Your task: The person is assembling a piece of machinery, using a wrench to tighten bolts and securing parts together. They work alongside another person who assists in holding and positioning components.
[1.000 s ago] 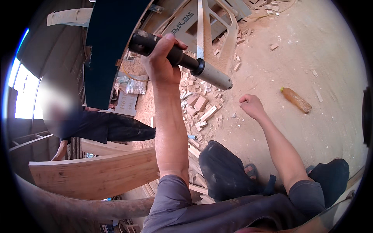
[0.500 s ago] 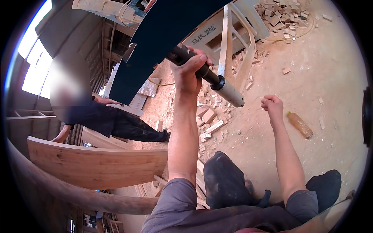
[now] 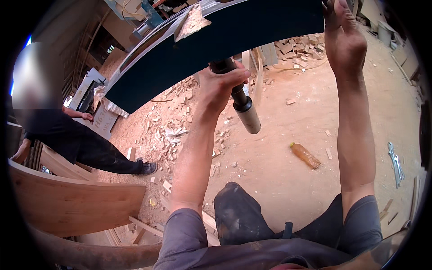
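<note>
Fingers of the left hand (image 3: 213, 87) wrapped round the black part of a rod (image 3: 245, 110), thumb laid across it. Rod hangs at a tilt near the upper middle of the view, its grey lower end pointing down and slightly right, clear of the hand. Its upper end runs to the lower edge of a dark curved panel (image 3: 252, 27); whether the two are joined, cannot tell. Right hand (image 3: 345, 47) raised at the panel's right end, fingers pointing up and partly cut by the dark rim; grip there cannot be told. Panel bows across the top of the view, with an irregular pale patch toward its left; hole or scrap, unclear. Below, on the dusty floor (image 3: 270, 189): an amber bottle (image 3: 305, 156) lying on its side, well apart from both hands, and offcuts (image 3: 301, 47) heaped beyond the panel, others scattered to the left. Far left, a co-worker (image 3: 99, 148) in dark clothes stands behind a broad curved plank (image 3: 76, 202), one hand near a pale machine (image 3: 101, 121).
</note>
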Tool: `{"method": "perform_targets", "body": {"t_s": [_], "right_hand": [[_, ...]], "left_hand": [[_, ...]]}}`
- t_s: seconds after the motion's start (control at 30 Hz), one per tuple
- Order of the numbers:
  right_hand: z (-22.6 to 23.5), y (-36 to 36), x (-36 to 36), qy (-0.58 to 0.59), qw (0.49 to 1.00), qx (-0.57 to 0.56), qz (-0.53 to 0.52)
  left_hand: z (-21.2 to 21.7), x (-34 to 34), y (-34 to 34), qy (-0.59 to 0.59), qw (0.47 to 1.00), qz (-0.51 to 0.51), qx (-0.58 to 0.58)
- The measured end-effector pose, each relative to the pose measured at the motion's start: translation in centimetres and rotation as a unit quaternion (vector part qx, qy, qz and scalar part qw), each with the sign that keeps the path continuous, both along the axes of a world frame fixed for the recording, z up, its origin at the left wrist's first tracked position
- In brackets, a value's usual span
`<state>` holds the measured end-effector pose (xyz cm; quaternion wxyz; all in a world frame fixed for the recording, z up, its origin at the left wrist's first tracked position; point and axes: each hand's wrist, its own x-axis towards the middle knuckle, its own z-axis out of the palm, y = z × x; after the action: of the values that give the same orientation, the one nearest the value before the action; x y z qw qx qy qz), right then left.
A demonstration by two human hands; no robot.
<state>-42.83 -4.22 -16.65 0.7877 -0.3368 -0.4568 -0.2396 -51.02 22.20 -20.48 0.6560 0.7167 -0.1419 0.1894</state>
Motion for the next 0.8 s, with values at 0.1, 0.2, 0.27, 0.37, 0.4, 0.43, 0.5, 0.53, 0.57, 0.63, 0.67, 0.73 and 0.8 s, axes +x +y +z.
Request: {"method": "perform_targets", "body": {"t_s": [0.1, 0.2, 0.27, 0.37, 0.4, 0.43, 0.5, 0.53, 0.57, 0.63, 0.67, 0.73, 0.8], "right_hand": [[0.7, 2.7, -3.3, 0.037, 0.991, -0.024, -0.128], [0.8, 3.8, -3.9, 0.022, 0.981, -0.041, -0.187], [0.9, 3.6, -4.1, 0.009, 0.993, -0.039, -0.113], [1.0, 4.4, -3.0, 0.032, 0.963, -0.028, -0.265], [1.1, 4.7, -3.2, 0.029, 0.962, -0.035, -0.269], [1.2, 5.1, -3.6, 0.022, 0.957, -0.035, -0.288], [1.7, 6.1, -4.6, 0.008, 0.946, -0.034, -0.321], [1.9, 6.5, -4.8, 0.007, 0.946, -0.032, -0.323], [2.1, 6.9, -5.0, 0.006, 0.946, -0.030, -0.324], [2.1, 7.4, -5.9, 0.005, 0.957, -0.043, -0.288], [2.0, 7.4, -6.7, 0.002, 0.966, -0.058, -0.253], [1.7, 8.9, -6.8, 0.049, 0.957, -0.050, -0.282], [1.2, 9.6, -6.2, 0.016, 0.947, -0.055, -0.315]], "left_hand": [[0.5, -0.4, -0.2, -0.001, 1.000, 0.010, 0.027], [0.9, -0.8, -0.2, 0.005, 0.999, 0.017, 0.047], [1.2, -0.9, -0.2, 0.022, 0.998, 0.020, 0.049], [1.4, -1.1, -0.1, 0.036, 0.996, 0.027, 0.071], [1.4, -1.1, 0.4, 0.037, 0.996, 0.022, 0.073], [1.4, -1.1, 0.7, 0.036, 0.996, 0.024, 0.073], [1.4, -1.3, 1.2, 0.037, 0.996, 0.031, 0.076], [1.4, -1.3, 1.4, 0.040, 0.996, 0.029, 0.069], [1.5, -1.4, 1.7, 0.044, 0.997, 0.027, 0.062], [1.5, -1.8, 2.5, 0.059, 0.996, 0.037, 0.055], [1.6, -2.1, 3.0, 0.069, 0.995, 0.047, 0.054], [2.0, -2.7, 3.9, 0.074, 0.995, 0.039, 0.047], [1.0, -2.5, 5.3, 0.074, 0.996, 0.055, 0.014]]}}
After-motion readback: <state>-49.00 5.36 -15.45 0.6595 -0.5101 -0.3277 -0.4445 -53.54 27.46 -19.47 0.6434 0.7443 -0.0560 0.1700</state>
